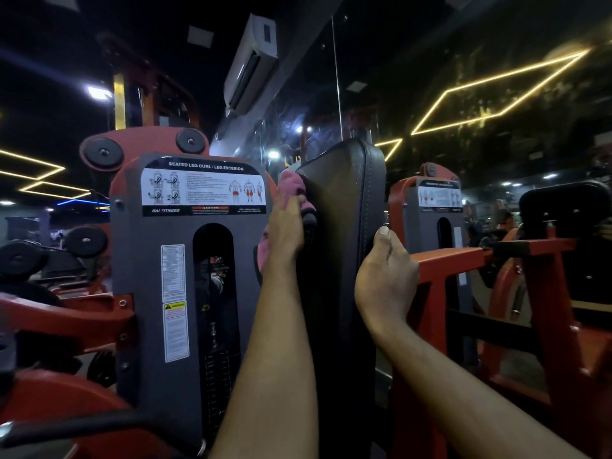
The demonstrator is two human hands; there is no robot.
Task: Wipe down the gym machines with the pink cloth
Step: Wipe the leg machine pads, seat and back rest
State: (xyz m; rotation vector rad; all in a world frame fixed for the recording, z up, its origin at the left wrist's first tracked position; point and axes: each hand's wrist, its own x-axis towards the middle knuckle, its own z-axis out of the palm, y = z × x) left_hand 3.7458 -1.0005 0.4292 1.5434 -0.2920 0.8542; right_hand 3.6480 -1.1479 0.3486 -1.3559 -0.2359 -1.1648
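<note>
A: What are the hands doing?

B: The left hand (pixel 287 226) presses a pink cloth (pixel 291 187) against the left edge of a tall black pad (pixel 344 200), fingers curled around the bunched cloth. Part of the cloth hangs below the wrist.

A: And the right?

B: The right hand (pixel 385 279) grips the pad's right edge, fingers closed around it, thumb pointing up, beside an orange bar (pixel 450 256).

A: What is nearby?

B: Left of the pad stands a grey shroud (pixel 149 260) labelled "Seated Leg Curl / Leg Extension". The gym is dark, with yellow light strips (pixel 496 91).
</note>
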